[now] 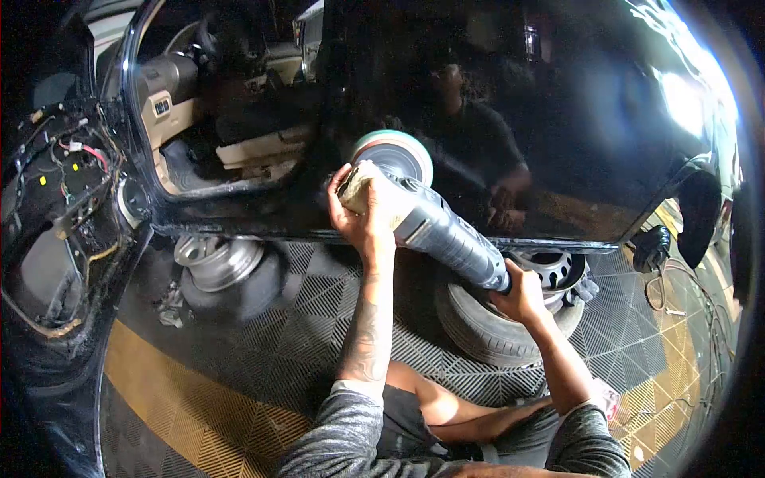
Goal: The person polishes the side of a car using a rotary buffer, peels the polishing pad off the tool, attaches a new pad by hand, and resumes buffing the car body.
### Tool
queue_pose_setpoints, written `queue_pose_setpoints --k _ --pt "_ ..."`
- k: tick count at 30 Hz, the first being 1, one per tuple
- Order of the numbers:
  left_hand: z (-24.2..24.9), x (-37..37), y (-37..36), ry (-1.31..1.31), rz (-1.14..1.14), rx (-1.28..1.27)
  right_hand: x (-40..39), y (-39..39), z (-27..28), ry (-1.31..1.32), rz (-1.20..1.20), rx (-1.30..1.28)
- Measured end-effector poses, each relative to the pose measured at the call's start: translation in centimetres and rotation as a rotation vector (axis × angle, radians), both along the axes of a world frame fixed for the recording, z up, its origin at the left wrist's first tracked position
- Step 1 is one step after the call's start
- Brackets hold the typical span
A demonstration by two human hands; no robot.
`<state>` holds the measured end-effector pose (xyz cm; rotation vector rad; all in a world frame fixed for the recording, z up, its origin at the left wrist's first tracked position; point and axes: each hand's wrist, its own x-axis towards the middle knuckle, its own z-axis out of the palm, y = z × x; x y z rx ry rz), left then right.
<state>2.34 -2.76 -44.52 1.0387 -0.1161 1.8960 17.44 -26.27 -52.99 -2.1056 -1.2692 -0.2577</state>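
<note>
A car polisher (458, 243) slants between both of my hands, its round spinning-type pad (414, 151) with a green-and-orange edge lying against the glossy black car panel (510, 95). My left hand (362, 211) is closed around the polisher's head, where a pale, worn-looking covering shows between thumb and fingers. At the far end of the tool, my right hand (522, 293) wraps round the dark rear handle. Whether the pad is turning cannot be told. Part of the tool's head is hidden behind my left hand.
An open car door (68, 231) with exposed wiring stands at the left. Below the sill lie a silver wheel rim (215, 263) and a tyre (486, 327) with a rim. A cable (709, 319) runs over the tiled floor (199, 382) at right. My folded legs are below.
</note>
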Motion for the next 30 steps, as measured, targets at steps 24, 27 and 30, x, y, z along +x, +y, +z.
queue_pose_setpoints --k 24,27,30 --pt "26.0 -1.0 8.1 -0.060 -0.345 0.319 -3.9 5.0 15.3 -0.052 0.141 0.328" --pt "29.2 -0.9 7.6 -0.050 -0.241 0.358 -4.5 4.9 18.3 -0.046 0.157 0.335" --pt "32.2 -0.5 6.8 -0.080 -0.147 0.450 -4.9 5.0 20.7 -0.077 0.168 0.369"
